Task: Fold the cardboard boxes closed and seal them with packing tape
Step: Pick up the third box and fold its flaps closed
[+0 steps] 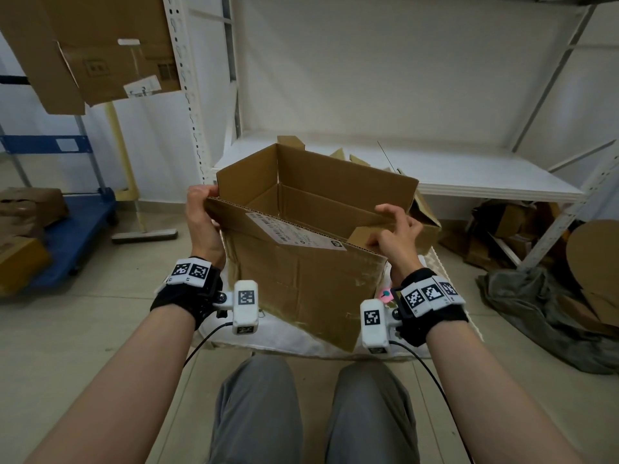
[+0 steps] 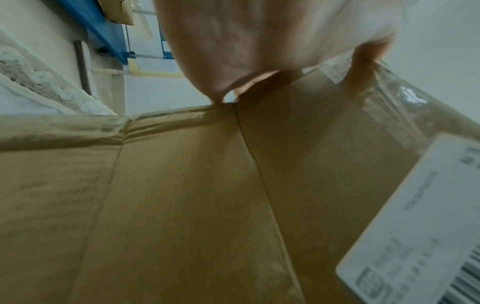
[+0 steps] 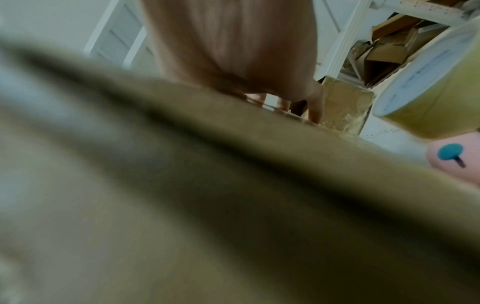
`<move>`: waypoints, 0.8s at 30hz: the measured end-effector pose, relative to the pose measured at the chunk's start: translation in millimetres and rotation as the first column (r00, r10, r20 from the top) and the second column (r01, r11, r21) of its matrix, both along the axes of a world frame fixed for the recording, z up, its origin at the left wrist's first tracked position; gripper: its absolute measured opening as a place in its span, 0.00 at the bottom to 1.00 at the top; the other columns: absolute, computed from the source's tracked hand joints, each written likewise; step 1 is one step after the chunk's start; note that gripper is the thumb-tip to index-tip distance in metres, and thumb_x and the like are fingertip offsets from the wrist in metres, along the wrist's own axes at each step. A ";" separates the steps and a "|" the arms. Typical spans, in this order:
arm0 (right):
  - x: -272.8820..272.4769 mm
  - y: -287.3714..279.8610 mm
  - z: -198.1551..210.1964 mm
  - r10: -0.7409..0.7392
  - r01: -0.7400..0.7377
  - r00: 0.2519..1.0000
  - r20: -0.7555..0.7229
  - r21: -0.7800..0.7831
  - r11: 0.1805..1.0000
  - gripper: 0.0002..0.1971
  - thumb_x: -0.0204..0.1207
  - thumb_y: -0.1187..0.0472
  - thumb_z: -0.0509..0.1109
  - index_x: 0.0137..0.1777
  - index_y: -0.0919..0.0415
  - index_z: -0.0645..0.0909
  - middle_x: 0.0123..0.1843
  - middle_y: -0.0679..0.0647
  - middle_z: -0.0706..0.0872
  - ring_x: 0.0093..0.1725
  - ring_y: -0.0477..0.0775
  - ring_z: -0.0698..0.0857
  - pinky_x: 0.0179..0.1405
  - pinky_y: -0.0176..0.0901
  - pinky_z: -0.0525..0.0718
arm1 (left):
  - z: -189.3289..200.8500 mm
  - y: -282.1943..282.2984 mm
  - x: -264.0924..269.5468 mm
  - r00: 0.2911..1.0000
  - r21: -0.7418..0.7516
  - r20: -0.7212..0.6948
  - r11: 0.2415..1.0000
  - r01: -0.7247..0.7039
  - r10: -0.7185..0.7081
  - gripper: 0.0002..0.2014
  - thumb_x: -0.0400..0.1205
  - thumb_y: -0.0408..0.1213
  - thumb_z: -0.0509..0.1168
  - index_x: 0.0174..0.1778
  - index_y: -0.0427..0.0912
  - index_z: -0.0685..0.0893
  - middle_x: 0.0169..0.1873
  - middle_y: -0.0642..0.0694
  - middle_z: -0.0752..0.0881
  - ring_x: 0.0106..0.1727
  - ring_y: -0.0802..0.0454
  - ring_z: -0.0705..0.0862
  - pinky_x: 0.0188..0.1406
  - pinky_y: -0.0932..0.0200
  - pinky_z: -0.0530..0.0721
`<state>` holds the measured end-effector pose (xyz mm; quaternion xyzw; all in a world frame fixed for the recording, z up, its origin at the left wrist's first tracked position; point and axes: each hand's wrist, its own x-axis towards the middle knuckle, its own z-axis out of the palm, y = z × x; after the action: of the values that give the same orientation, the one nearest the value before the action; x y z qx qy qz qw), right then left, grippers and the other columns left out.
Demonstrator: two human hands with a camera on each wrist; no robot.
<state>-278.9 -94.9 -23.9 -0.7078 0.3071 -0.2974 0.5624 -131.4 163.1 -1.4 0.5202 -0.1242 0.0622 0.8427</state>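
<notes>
A brown cardboard box (image 1: 301, 279) stands open in front of my knees, tilted, with a white shipping label (image 1: 294, 231) on its near flap. My left hand (image 1: 201, 209) grips the left end of that near flap, thumb on top of the edge. At the right end my right hand (image 1: 395, 229) curls its fingers over the flap's edge next to a small side flap. The left wrist view shows the box wall (image 2: 182, 205) and label (image 2: 415, 226) close up. A roll of yellowish packing tape (image 3: 428, 88) sits to the right of the box, by a pink holder (image 3: 457, 162).
A white cloth (image 1: 301, 339) lies under the box. Behind it a white metal shelf (image 1: 435, 165) holds more cardboard; scrap boxes (image 1: 522, 229) pile beneath it. A blue cart (image 1: 73, 236) with boxes stands left, a grey cloth (image 1: 542, 313) lies right.
</notes>
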 end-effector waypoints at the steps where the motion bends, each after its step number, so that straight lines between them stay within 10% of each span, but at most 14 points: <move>1: 0.7 -0.1 2.3 -0.002 0.002 1.000 -0.019 -0.001 1.000 0.36 0.69 0.79 0.66 0.56 0.30 0.81 0.70 0.48 0.60 0.70 0.63 0.72 0.49 0.48 0.91 | -1.5 -1.3 1.2 1.000 -0.009 0.011 1.000 -0.004 0.004 0.20 0.70 0.61 0.62 0.43 0.48 0.82 0.46 0.44 0.80 0.54 0.47 0.76 0.59 0.43 0.74; 5: 2.7 -0.7 5.0 0.013 -0.014 0.997 -0.073 -0.010 1.000 0.35 0.64 0.71 0.69 0.48 0.19 0.77 0.68 0.48 0.60 0.73 0.65 0.67 0.70 0.61 0.82 | -0.9 -3.9 4.1 0.999 -0.045 0.046 0.999 -0.008 0.010 0.26 0.71 0.57 0.62 0.56 0.40 0.79 0.48 0.43 0.88 0.57 0.44 0.83 0.66 0.40 0.77; 9: 0.9 -0.3 5.7 0.031 -0.030 0.999 -0.035 0.029 0.999 0.32 0.66 0.69 0.73 0.58 0.29 0.77 0.68 0.48 0.60 0.74 0.62 0.68 0.74 0.58 0.79 | -4.5 -5.0 5.1 0.995 0.033 0.088 0.998 -0.051 0.048 0.21 0.75 0.58 0.60 0.45 0.44 0.85 0.45 0.45 0.85 0.52 0.48 0.82 0.62 0.46 0.77; 15: -9.7 -4.6 -3.0 0.019 -0.036 0.986 0.168 0.101 0.994 0.28 0.78 0.80 0.64 0.64 0.45 0.71 0.73 0.56 0.71 0.53 0.50 0.80 0.56 0.55 0.87 | -13.3 -15.3 16.5 0.999 0.256 0.042 0.966 -0.043 0.033 0.20 0.77 0.61 0.70 0.43 0.45 0.83 0.41 0.50 0.85 0.43 0.55 0.81 0.47 0.57 0.77; 21: -17.5 -5.7 -4.2 0.004 -0.058 0.955 0.295 0.174 0.983 0.41 0.79 0.79 0.66 0.81 0.38 0.61 0.74 0.54 0.74 0.67 0.56 0.83 0.66 0.56 0.86 | -22.8 -26.2 22.7 0.996 0.551 0.083 0.830 -0.081 0.042 0.26 0.69 0.59 0.78 0.57 0.48 0.84 0.55 0.50 0.86 0.57 0.50 0.85 0.61 0.46 0.85; 24: -17.2 -2.2 1.5 0.026 -0.072 0.967 0.254 0.172 0.982 0.26 0.82 0.70 0.60 0.72 0.41 0.81 0.72 0.48 0.82 0.70 0.54 0.82 0.64 0.54 0.85 | -24.9 -25.4 26.7 0.988 0.628 0.132 0.765 -0.145 0.078 0.32 0.70 0.52 0.80 0.68 0.49 0.79 0.65 0.47 0.78 0.63 0.52 0.79 0.70 0.48 0.79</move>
<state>-296.0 -97.1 -22.4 -0.6182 0.2416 -0.3414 0.6655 -104.7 137.6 -26.3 0.7769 -0.1479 0.0920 0.6051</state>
